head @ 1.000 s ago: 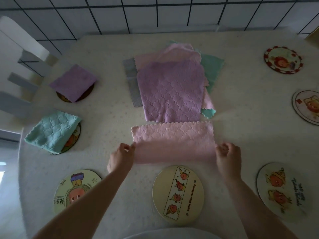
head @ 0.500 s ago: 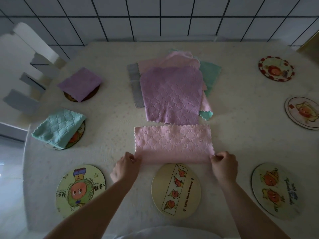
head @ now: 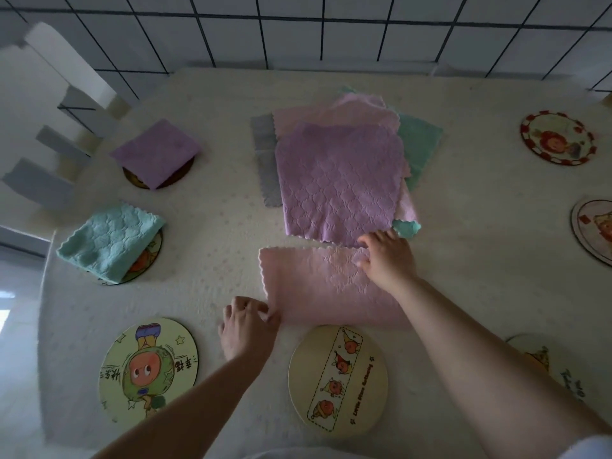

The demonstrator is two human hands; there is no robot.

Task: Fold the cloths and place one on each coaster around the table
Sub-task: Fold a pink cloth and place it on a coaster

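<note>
A pink cloth [head: 318, 286], folded once into a strip, lies on the table in front of me. My left hand [head: 246, 327] pinches its near left corner. At the cloth's far right corner, my right hand [head: 385, 258] has its fingers curled on the edge; my forearm hides the right end. Just behind lies a pile of unfolded cloths [head: 341, 180] with a purple one on top. A folded purple cloth [head: 155, 154] and a folded teal cloth [head: 109, 246] each lie on a coaster at the left. Bare coasters sit at the near left [head: 149, 369] and near middle [head: 337, 379].
More bare coasters sit at the far right [head: 556, 137], the right edge [head: 592, 226] and the near right [head: 536, 359], the last partly behind my arm. A white chair [head: 49, 127] stands at the table's left side. A tiled wall runs behind the table.
My right hand has moved from the cloth's near right corner up to its far right corner. My left hand stays at the near left corner. The view has tilted slightly.
</note>
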